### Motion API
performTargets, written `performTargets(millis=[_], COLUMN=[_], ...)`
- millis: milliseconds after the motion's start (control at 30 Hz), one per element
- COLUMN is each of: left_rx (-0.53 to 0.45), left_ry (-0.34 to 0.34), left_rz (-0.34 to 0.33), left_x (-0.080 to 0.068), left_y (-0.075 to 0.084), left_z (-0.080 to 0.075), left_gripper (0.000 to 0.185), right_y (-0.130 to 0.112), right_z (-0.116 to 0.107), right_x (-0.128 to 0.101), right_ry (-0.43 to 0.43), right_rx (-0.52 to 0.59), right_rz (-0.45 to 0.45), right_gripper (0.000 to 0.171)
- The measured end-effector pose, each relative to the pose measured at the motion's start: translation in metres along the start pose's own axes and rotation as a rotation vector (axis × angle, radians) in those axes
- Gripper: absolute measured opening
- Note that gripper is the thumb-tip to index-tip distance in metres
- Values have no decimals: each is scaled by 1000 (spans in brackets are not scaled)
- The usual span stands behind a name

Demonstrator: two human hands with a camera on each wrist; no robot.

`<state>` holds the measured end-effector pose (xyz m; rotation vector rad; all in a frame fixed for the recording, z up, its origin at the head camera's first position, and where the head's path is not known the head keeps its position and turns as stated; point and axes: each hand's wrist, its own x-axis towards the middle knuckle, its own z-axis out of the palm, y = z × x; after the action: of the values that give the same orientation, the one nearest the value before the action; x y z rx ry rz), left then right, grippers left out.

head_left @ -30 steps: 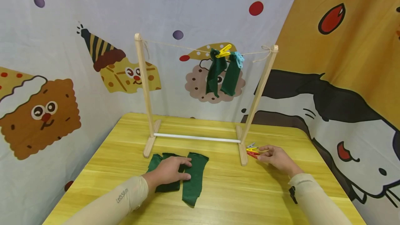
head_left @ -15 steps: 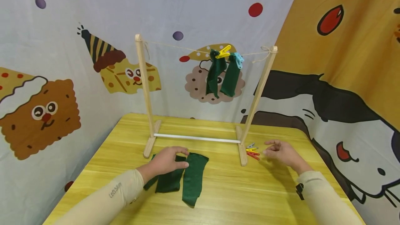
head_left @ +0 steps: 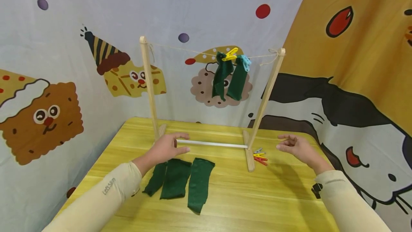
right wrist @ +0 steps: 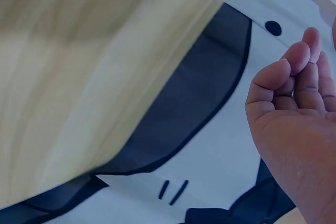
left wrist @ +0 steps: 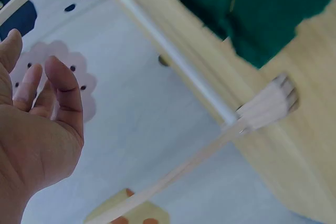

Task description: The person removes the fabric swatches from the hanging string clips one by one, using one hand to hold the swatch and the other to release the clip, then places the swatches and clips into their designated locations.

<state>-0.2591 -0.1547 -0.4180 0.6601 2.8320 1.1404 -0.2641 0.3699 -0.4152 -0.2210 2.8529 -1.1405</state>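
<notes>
My left hand (head_left: 163, 149), fingers relaxed and holding nothing, is raised over the left foot of the wooden drying rack (head_left: 149, 78). Below it on the table lie three dark green cloth pieces: a narrow left one (head_left: 156, 179), a middle one (head_left: 175, 179) and a longer right one (head_left: 201, 184). Loosely bent fingers show on my right hand (head_left: 297, 149), which hovers right of the rack with nothing in it. Between that hand and the rack's right foot sit several small clothespins (head_left: 260, 156) in grey, yellow and red. In the left wrist view, the palm (left wrist: 42, 135) faces the camera.
On the rack's string (head_left: 180, 48) hang two green cloths, one under a yellow clothespin (head_left: 230, 54), the other under a light blue clothespin (head_left: 246, 62). A white bar (head_left: 212, 143) joins the rack's feet. A patterned curtain (head_left: 206, 6) stands behind the yellow wooden table (head_left: 238, 196).
My left hand has lifted off the green cloths and moved back and left, uncovering them; the left piece has shifted lower left. My right hand has drawn away rightward from the clothespins.
</notes>
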Motion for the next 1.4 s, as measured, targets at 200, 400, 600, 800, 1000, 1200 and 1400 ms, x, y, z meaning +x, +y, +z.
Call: performTargets(millis=[200,400,600,800,1000,1200,1400], left_rx=[11,-17,-23,-30,-22,14,111], left_ry=[37,84,158,213,260,301,330], left_rz=[25,18,36,83,151,225,276], left_x=[8,17,29,41,55,68,78], left_y=[13,34,58,80,101,121,138], left_z=[-20,-40,-51,-59,-67,-77,-79], left_gripper=[45,45,43,48,51,53,58], right_y=[-18,-38,-53,-86,-113,-138,-169], right_z=[-14,-29,-42,-54,-67,-83,-96], right_x=[-6,-7,-4,-6,-5,-5,-3], right_ry=[14,44,75,87,132,181,216], right_rx=[-24,-40,-71,-87,-110,-93,-59], right_rz=[-23,-59,-109,-125,-130,-163,-217], right_gripper=[59,56,52,51,52,46,47])
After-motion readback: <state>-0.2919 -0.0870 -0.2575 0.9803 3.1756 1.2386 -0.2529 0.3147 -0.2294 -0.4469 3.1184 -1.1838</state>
